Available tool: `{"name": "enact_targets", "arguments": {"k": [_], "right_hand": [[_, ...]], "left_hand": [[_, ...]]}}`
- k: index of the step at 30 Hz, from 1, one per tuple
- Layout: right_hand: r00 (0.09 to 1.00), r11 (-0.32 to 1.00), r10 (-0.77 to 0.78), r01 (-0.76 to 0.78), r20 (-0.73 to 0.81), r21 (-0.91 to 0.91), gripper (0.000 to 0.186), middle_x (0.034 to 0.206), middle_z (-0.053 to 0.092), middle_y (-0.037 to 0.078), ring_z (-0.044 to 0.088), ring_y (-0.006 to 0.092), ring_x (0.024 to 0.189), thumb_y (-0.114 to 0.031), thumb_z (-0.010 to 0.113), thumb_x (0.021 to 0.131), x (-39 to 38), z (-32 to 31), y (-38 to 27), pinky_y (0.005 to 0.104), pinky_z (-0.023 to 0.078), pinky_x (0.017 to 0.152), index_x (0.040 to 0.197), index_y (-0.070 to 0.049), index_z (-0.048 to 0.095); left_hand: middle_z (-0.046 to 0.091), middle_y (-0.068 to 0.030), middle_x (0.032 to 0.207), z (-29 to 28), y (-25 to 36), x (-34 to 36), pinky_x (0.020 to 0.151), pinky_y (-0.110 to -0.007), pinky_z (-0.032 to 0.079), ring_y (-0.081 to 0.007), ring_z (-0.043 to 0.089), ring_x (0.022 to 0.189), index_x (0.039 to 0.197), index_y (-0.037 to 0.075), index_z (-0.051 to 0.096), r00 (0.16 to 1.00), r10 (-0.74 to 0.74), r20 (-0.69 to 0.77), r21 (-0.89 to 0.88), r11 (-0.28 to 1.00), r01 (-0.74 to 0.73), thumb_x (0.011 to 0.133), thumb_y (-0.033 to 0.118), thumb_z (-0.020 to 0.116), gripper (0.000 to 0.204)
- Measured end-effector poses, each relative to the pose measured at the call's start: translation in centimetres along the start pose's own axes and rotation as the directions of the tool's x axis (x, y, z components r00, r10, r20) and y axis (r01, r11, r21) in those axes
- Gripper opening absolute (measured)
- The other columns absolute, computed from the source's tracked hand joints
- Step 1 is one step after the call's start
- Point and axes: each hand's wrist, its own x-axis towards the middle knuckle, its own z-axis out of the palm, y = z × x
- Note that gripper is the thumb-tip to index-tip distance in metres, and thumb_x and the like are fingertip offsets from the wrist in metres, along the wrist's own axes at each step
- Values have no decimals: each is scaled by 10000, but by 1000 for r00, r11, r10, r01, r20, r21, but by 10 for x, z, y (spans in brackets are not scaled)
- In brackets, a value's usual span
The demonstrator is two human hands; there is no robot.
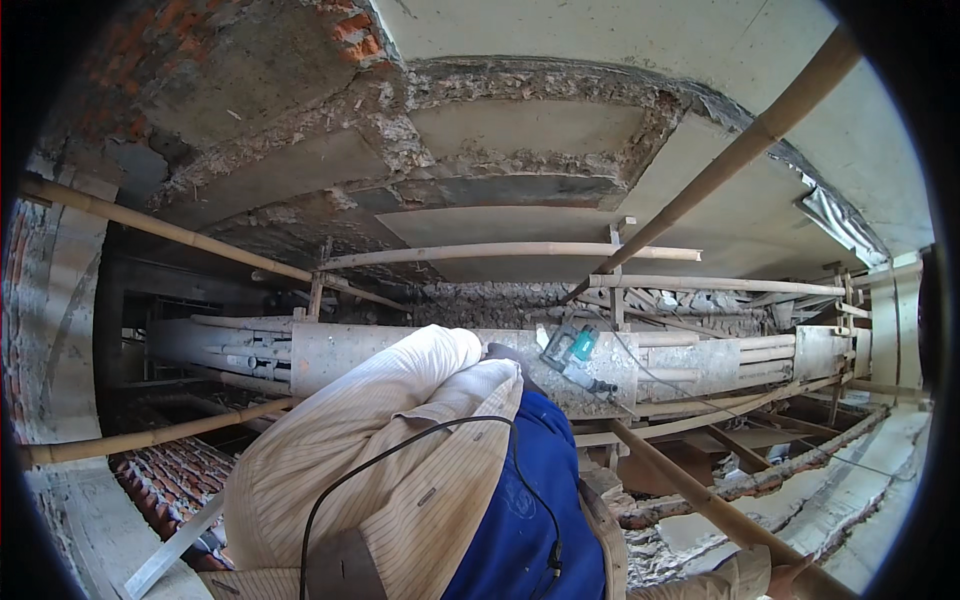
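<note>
The right sleeve comes in along the lower edge and reaches out to the right; past its cuff only a sliver of the right hand shows, too little to tell its grip. A striped shirt hangs open over a blue shirt, its folds bunched forward, hiding the left arm's pose.

My striped shirt, worn open over a blue top.
The shirt is cream with thin darker stripes, almost white where the light catches my creased left sleeve, and buttonholes show along its loose front edge. A small pale mark sits on the bright blue cloth. A thin black cable loops across my front, with a small dark connector on it. A dull brown patch shows on the shirt; my right sleeve looks tan.
</note>
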Motion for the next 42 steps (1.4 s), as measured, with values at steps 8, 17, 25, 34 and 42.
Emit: {"name": "enact_targets", "arguments": {"k": [8, 17, 25, 34, 42], "right_hand": [[999, 999, -35, 35, -9, 41, 1032, 1255, 569, 264, 600, 354, 1115, -548, 833, 662, -2, 4, 4, 440, 481, 966, 1367, 70, 401], [998, 997, -54, 55, -11, 55, 1026, 1251, 573, 262, 601, 355, 1109, -550, 833, 659, -6, 8, 1, 439, 481, 965, 1359, 70, 411], [998, 996, -65, 65, -12, 63, 1020, 1247, 576, 260, 603, 357, 1104, -552, 834, 656, -9, 14, 1, 438, 481, 964, 1351, 70, 420], [996, 992, -85, 84, 8, 96, 1014, 1243, 580, 258, 604, 358, 1098, -554, 835, 653, -12, 33, -5, 438, 481, 963, 1342, 71, 431], [993, 984, -118, 114, 21, 137, 1009, 1239, 584, 256, 606, 359, 1093, -555, 836, 650, -15, 57, -21, 437, 481, 962, 1335, 71, 440]], "left_hand": [[680, -100, 882, 6, 23, 13, 768, -429, 503, -236, 634, 861, 1017, 107, 654, 998, 53, 19, -5, 999, -53, 666, 296, 811, 428], [679, -105, 878, 7, 38, 17, 767, -430, 504, -238, 636, 862, 1015, 106, 654, 995, 88, 39, 3, 996, -88, 670, 292, 806, 420], [679, -108, 874, 8, 27, 12, 766, -431, 506, -239, 637, 863, 1013, 106, 654, 997, 65, 33, 10, 998, -65, 674, 289, 802, 414], [678, -112, 870, 5, 15, -1, 765, -431, 507, -241, 638, 864, 1011, 105, 654, 999, 51, -8, -24, 998, -51, 678, 285, 798, 406], [678, -116, 867, 10, 10, -6, 764, -432, 508, -243, 639, 865, 1009, 104, 654, 997, 68, -46, -76, 995, -71, 681, 282, 794, 399]]}}
